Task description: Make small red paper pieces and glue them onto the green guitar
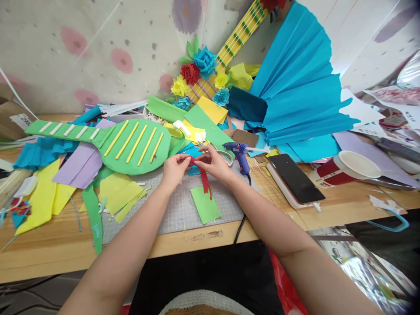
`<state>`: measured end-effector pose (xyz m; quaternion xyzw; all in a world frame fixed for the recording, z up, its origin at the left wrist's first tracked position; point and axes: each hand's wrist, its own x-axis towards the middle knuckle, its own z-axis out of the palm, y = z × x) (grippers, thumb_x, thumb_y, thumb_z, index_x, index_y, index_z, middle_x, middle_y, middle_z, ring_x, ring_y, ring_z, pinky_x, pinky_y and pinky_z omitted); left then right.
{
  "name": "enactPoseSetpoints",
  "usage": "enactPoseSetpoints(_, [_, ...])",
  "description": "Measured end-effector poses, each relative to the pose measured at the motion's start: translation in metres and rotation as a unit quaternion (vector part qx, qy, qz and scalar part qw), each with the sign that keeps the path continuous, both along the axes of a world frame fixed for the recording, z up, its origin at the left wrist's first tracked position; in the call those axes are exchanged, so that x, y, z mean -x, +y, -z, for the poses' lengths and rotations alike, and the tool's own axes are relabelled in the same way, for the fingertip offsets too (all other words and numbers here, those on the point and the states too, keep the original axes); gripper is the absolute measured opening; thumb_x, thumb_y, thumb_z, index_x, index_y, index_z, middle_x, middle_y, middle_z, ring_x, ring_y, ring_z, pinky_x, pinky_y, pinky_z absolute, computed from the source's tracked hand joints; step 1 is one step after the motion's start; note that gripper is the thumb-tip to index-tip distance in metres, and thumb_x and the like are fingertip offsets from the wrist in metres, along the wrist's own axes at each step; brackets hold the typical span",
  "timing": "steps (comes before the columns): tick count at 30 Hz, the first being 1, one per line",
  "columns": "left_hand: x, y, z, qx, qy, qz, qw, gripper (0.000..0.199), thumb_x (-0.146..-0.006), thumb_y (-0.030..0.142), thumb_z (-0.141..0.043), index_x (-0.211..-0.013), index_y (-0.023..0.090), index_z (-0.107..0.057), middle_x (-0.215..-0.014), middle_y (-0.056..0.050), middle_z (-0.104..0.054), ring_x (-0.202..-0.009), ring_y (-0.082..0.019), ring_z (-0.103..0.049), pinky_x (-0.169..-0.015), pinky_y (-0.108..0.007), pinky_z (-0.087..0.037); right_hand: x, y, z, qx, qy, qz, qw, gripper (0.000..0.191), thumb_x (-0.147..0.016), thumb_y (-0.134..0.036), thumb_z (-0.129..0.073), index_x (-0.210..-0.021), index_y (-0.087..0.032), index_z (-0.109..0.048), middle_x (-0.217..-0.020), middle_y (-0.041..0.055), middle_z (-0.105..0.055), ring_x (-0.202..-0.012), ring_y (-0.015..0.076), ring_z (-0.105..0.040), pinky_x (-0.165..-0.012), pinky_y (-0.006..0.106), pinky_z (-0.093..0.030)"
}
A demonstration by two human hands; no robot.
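Observation:
Between my two hands is a red paper strip point(204, 180), its loose end hanging down over the mat. My left hand point(176, 169) pinches the strip's upper end from the left. From the right, my right hand point(214, 163) grips the same strip between thumb and fingers. A light green paper piece point(206, 205) lies just below the hanging end. Left of my hands rests a green paper guitar shape point(134, 146) with yellow and white strips on it. A blue glue gun point(241, 155) stands right of my right hand, beside a roll of tape point(226, 157).
A grey cutting mat point(173, 214) lies under my hands. To the right are a black phone point(297, 177) and a paper cup point(349, 168). Blue crepe paper point(298, 74) and a flower-decorated yellow guitar point(234, 41) stand behind. Coloured paper scraps point(80, 166) cover the left side.

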<state>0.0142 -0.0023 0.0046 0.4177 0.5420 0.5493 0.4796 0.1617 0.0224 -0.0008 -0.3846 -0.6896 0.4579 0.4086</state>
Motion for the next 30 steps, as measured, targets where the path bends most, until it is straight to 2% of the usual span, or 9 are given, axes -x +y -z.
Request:
enactPoseSetpoints(6, [-0.006, -0.004, -0.01, 0.063, -0.083, 0.012, 0.994, 0.012, -0.068, 0.02, -0.063, -0.076, 0.011, -0.062, -0.073, -0.006, -0.066, -0.065, -0.014, -0.062, -0.062, -0.029, -0.053, -0.002, 0.004, 0.0, 0.054, 0.076, -0.014, 0.996, 0.048, -0.064, -0.025, -0.067, -0.102, -0.024, -0.038, -0.076, -0.0043, -0.06, -0.066, 0.0101, -0.06, -0.062, 0.024, -0.05])
enactPoseSetpoints(11, [-0.006, -0.007, -0.012, 0.096, -0.12, 0.035, 0.987, 0.012, -0.066, 0.018, -0.065, -0.075, 0.012, -0.059, -0.072, -0.005, -0.066, -0.067, -0.014, -0.063, -0.063, -0.031, -0.054, -0.008, 0.002, -0.008, 0.102, 0.126, -0.053, 0.985, 0.048, -0.062, -0.025, -0.068, -0.102, -0.024, -0.042, -0.073, -0.0058, -0.058, -0.067, 0.0095, -0.06, -0.063, 0.024, -0.051])
enactPoseSetpoints(16, [-0.004, -0.008, -0.014, 0.093, -0.098, 0.047, 0.99, 0.018, -0.064, 0.017, -0.066, -0.078, 0.014, -0.057, -0.071, -0.004, -0.067, -0.07, -0.017, -0.066, -0.058, -0.029, -0.054, -0.015, 0.004, -0.011, 0.121, 0.118, -0.08, 0.982, 0.045, -0.062, -0.024, -0.068, -0.1, -0.023, -0.045, -0.072, -0.0056, -0.058, -0.064, 0.0093, -0.057, -0.062, 0.024, -0.051])
enactPoseSetpoints(21, [-0.003, -0.008, -0.013, 0.086, -0.066, 0.054, 0.993, 0.021, -0.064, 0.019, -0.066, -0.084, 0.014, -0.06, -0.074, -0.006, -0.068, -0.071, -0.018, -0.067, -0.055, -0.026, -0.053, -0.018, 0.005, -0.013, 0.116, 0.122, -0.074, 0.983, 0.043, -0.061, -0.021, -0.066, -0.099, -0.023, -0.046, -0.072, -0.0051, -0.059, -0.062, 0.0091, -0.056, -0.061, 0.024, -0.049])
enactPoseSetpoints(26, [-0.002, -0.003, -0.005, 0.029, -0.042, 0.004, 0.999, 0.025, -0.062, 0.02, -0.066, -0.086, 0.014, -0.063, -0.07, -0.004, -0.067, -0.066, -0.016, -0.065, -0.057, -0.026, -0.054, -0.018, 0.006, -0.013, 0.102, 0.097, -0.06, 0.988, 0.038, -0.061, -0.019, -0.064, -0.096, -0.022, -0.049, -0.075, -0.0036, -0.059, -0.066, 0.0097, -0.057, -0.061, 0.023, -0.049])
enactPoseSetpoints(30, [0.0, 0.001, -0.001, -0.02, -0.035, -0.057, 0.998, 0.026, -0.061, 0.021, -0.066, -0.086, 0.015, -0.062, -0.068, -0.002, -0.065, -0.068, -0.017, -0.065, -0.059, -0.029, -0.054, -0.022, 0.014, -0.009, 0.073, 0.037, 0.014, 0.997, 0.026, -0.061, -0.017, -0.062, -0.085, -0.019, -0.054, -0.073, -0.0022, -0.058, -0.065, 0.01, -0.057, -0.063, 0.024, -0.048])
